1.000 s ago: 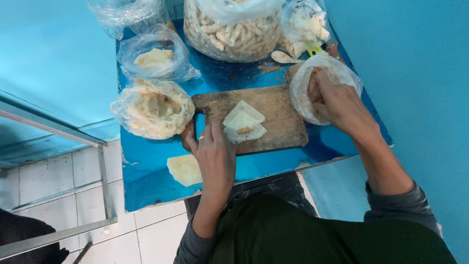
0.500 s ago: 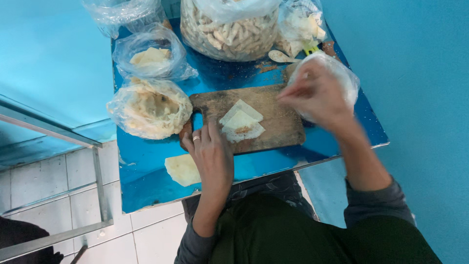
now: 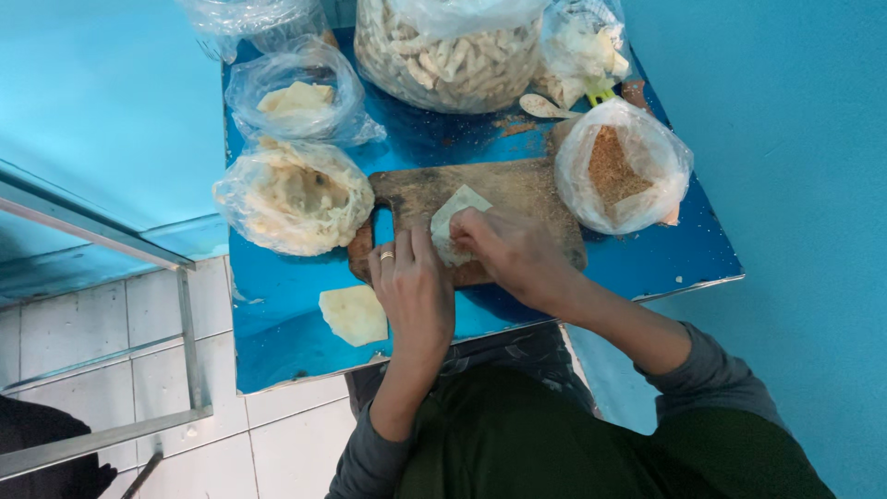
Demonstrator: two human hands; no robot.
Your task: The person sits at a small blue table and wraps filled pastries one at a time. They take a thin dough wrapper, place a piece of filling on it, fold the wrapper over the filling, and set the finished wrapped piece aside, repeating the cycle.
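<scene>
Your left hand [image 3: 413, 285] lies flat on the near edge of the worn brown wooden cutting board [image 3: 517, 189], palm down, fingers together and pointing away from you, a ring on one finger. It touches the near edge of the pale square dough wrapper [image 3: 455, 214] that lies on the board. Your right hand [image 3: 511, 251] comes in from the right and covers the wrapper's near half, its fingertips [image 3: 465, 225] bent down onto the sheet; you cannot tell whether they pinch it or only press it. The two hands sit side by side, almost touching, and only the far corner of the wrapper shows beyond them.

The board rests in the middle of the glossy blue surface [image 3: 647, 268]. Just left of the board sits a clear plastic bag of pale flat wrappers [image 3: 291, 199], touching the board's left end. Behind that is a smaller clear bag with a few yellowish sheets [image 3: 297, 97]. At the far edge stands a large clear bag of pale finger-shaped rolls [image 3: 448, 55], and beside it a small bag of white pieces [image 3: 582, 46]. Right of the board is a clear bag of brown crumbly filling [image 3: 621, 171]. A white spoon [image 3: 545, 107] lies behind the board. A loose pale dough piece [image 3: 354, 314] lies on the surface just left of your left wrist.
</scene>
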